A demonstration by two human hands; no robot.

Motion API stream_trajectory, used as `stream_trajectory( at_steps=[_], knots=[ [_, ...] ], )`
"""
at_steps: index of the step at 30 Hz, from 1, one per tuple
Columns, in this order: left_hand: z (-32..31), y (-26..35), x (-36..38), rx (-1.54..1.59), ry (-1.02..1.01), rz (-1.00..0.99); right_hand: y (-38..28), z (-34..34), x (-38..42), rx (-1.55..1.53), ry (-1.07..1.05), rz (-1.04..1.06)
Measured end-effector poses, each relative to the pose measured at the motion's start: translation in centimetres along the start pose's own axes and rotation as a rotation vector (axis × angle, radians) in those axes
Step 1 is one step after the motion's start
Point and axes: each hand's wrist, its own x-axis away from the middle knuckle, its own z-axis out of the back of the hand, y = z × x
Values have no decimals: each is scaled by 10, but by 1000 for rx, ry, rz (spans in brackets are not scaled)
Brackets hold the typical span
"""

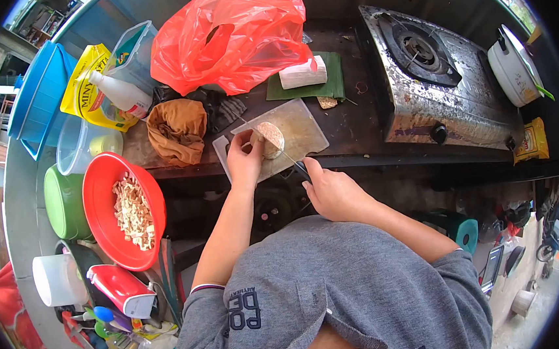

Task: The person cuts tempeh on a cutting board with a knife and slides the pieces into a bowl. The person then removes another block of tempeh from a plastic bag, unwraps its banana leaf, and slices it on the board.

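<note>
On the worn, translucent cutting board [303,128] a round, pale, speckled piece of tempeh [271,140] stands under my left hand [245,156]. Thumb and fingers of that hand are closed on its left side. My right hand [335,193] is wrapped around the black handle of a knife [301,170]. The thin blade reaches up and left from the handle to the tempeh, and part of it is hidden behind the piece. Just beyond the board lies a green leaf [332,75] with a white block [303,73] on it.
A gas stove [440,89] stands on the right, with a white pot [514,67] at its far end. Behind the board is a red plastic bag [229,37]. Left are a brown cloth [177,131], a white bottle [121,94] and a red basin [153,191] holding chopped pale pieces.
</note>
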Motion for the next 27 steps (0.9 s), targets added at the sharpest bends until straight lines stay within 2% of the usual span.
stream_trajectory(
  at_steps=[7,11,20,27],
  knots=[
    [0,-4,-2,7,-6,-39,1,-3,-3,10,-50,-75],
    [0,-4,-2,-6,-17,6,1,-5,-3,15,-79,-110],
    [0,-11,-6,-16,-16,-23,1,-7,-6,26,-73,-101],
    [-1,-12,-6,15,-23,-9,28,-35,-12,3,-15,-68]
  ],
)
